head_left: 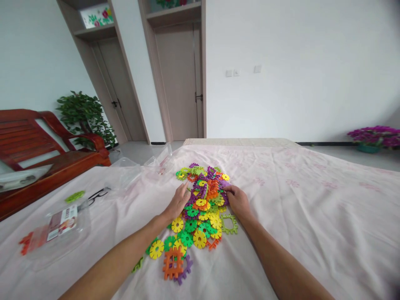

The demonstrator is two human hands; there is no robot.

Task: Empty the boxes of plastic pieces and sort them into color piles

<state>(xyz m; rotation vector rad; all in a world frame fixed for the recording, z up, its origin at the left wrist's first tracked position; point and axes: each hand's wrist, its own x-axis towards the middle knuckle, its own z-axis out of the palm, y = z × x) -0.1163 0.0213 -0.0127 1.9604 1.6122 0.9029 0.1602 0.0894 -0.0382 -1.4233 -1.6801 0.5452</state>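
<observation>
A heap of interlocking plastic building pieces [200, 214] in yellow, green, orange and purple lies on the bedsheet in front of me. Some are round notched discs, others square notched frames. At the heap's left edge my left hand [178, 203] rests with fingers extended against the pieces; its fingertips are partly hidden. On the opposite side my right hand [239, 203] has its fingers bent and pinched at a purple plastic piece [224, 183]. A light green square frame [229, 224] lies below that hand. Nearer me, an orange square frame [173, 263] overlaps a purple piece [186, 270].
To the left are clear plastic packaging [70, 239] with a label, eyeglasses [98, 193] and a green piece [75, 196]. More clear plastic [161, 160] lies behind. A wooden bench [53, 154] stands beyond the left edge of the pale sheet [312, 216].
</observation>
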